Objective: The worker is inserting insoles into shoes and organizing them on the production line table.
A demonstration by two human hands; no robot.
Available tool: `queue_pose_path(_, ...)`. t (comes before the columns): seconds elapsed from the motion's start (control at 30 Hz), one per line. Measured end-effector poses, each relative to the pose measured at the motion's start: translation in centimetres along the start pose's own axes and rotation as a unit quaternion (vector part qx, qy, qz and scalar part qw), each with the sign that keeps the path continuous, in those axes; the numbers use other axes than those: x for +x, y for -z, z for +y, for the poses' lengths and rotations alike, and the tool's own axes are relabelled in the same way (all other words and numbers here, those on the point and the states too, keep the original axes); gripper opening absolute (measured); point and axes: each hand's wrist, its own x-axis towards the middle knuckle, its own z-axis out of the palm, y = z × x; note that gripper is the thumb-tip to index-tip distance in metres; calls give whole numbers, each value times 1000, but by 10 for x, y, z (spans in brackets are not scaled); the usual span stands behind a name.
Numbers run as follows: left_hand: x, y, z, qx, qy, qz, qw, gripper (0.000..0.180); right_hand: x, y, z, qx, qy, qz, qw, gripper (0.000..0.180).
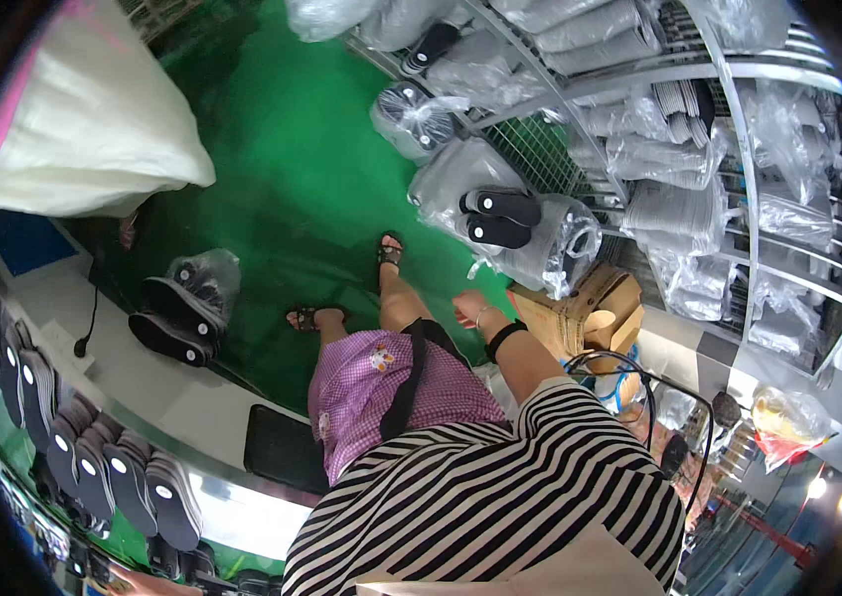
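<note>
Hanging Near the Box, Close to Bagged Insoles

In the head view, our right hand (467,310), fingers seemingly curled, is beside the cardboard box (550,320); we cannot tell whether it holds anything. Perhaps the bare skin (151,584) at the lower-left rim is our left hand, its state unclear. Bagged insoles (460,179) sit by the rack's (768,72) lower edge, black insoles (515,207) on top. We judge them light, bendy, slippery when bagged: best gripped mid-stack.
</note>
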Motion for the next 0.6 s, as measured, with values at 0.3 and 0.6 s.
queue_pose_path(0.3,-185,-70,318,-384,-337,-443,737,33,105,41,54,554,-83,36,827,58)
queue_pose_path(0.6,-551,-284,527,-205,-620,-595,469,58,224,58,27,793,-69,28,604,73)
